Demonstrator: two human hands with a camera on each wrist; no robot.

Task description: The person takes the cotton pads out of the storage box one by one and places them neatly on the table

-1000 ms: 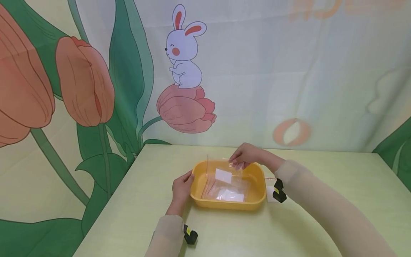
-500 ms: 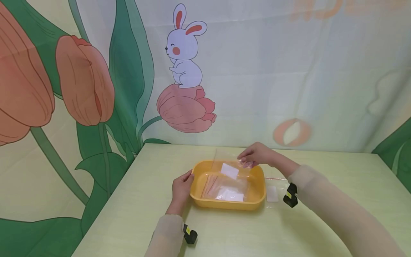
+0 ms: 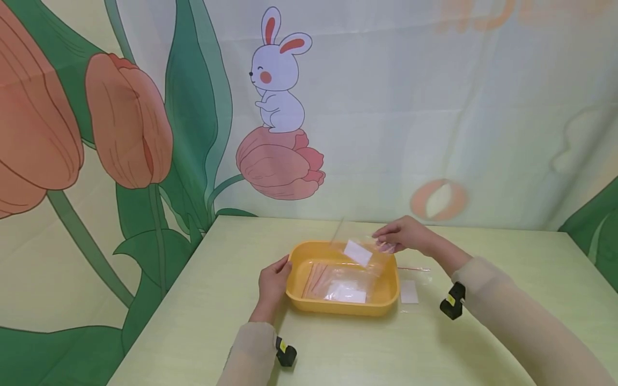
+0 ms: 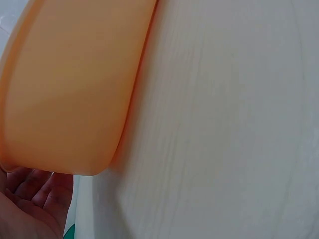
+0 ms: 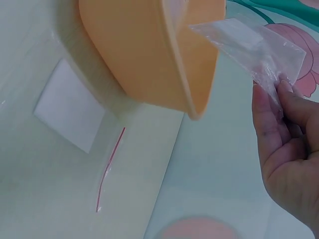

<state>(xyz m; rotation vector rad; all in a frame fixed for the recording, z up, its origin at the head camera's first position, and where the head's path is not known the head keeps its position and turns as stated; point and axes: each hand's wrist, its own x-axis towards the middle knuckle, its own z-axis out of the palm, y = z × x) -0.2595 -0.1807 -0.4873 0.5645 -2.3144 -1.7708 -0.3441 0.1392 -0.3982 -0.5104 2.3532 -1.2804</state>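
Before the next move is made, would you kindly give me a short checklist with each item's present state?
1. Left hand holding the yellow, rounded-rectangular basin: ok, at its left end.
2. Right hand gripping the clear plastic bag with a white rectangular patch: ok, pinched in the fingers.
3. Only one bag in that hand: cannot tell; the film is transparent.
4. Clear plastic bags inside the basin neatly aligned: not ok; their reddish edges are fanned out.
5. Red-edged clear bag outside the basin lying on the pale green tabletop: ok, to the basin's right.
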